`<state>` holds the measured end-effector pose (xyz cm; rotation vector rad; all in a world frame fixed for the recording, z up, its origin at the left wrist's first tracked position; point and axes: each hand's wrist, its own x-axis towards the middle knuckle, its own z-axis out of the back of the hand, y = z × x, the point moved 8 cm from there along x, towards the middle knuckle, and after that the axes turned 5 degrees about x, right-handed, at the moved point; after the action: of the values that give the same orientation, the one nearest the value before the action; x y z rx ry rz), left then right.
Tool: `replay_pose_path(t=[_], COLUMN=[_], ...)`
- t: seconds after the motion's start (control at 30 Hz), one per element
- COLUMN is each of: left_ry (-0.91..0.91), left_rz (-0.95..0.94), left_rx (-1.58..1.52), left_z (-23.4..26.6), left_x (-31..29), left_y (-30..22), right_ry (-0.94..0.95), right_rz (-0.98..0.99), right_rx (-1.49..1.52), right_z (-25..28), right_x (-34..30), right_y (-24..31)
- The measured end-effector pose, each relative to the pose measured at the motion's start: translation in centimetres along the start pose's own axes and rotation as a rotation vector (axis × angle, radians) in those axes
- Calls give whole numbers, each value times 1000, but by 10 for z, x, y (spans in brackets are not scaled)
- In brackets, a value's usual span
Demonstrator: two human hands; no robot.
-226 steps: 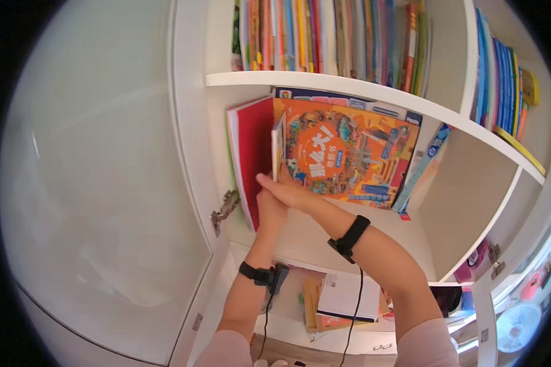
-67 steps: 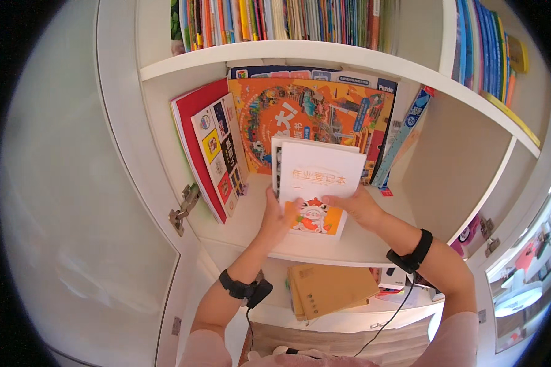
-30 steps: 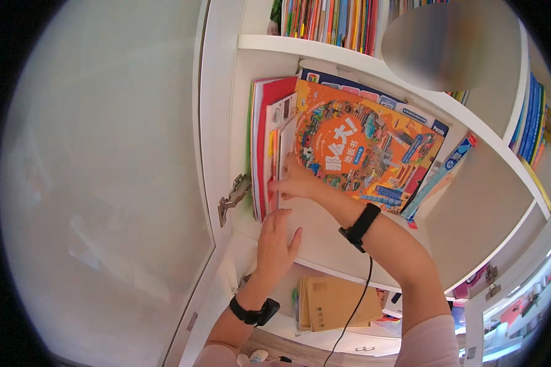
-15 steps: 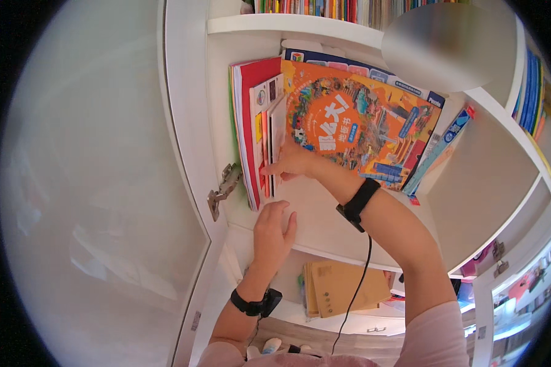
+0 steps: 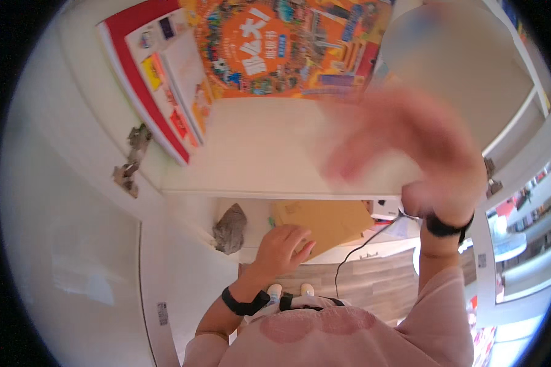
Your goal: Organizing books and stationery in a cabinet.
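Note:
My right hand (image 5: 410,137) hangs over the right half of the white shelf, smeared by motion; how its fingers stand is not clear. My left hand (image 5: 281,249) is lower, in front of the shelf edge, with thumb apart from loosely bent fingers and nothing in it. A large orange picture book (image 5: 251,43) with a busy illustrated cover leans at the back of the shelf. Left of it, a red book (image 5: 134,79) and several thinner books (image 5: 180,73) stand upright against the cabinet side. Neither hand touches the books.
A white cabinet door (image 5: 79,244) stands open on the left, its metal hinge (image 5: 131,160) beside the books. Below the shelf lie a brown cardboard-like folder (image 5: 324,223) and a grey crumpled bundle (image 5: 230,229). A black cable (image 5: 361,248) runs from my right wrist.
My right hand has left the thin books and swung right. My left hand has dropped below the shelf edge. The view has tilted downward, showing more floor.

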<state>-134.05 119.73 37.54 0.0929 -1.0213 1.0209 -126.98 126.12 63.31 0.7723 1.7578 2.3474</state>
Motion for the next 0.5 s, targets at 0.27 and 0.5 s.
replay_pose_path(t=[0.27,0.5], left_ry=[627,718], left_rz=[243,208], left_rx=[432,506], left_z=[-177,-194], left_x=[-37,-28], left_y=[27,27], right_ry=[-152,-970], right_rz=[-847,-633], right_rx=[240,406], right_z=[58,107], right_x=[-251,-344], right_y=[-280,-431])
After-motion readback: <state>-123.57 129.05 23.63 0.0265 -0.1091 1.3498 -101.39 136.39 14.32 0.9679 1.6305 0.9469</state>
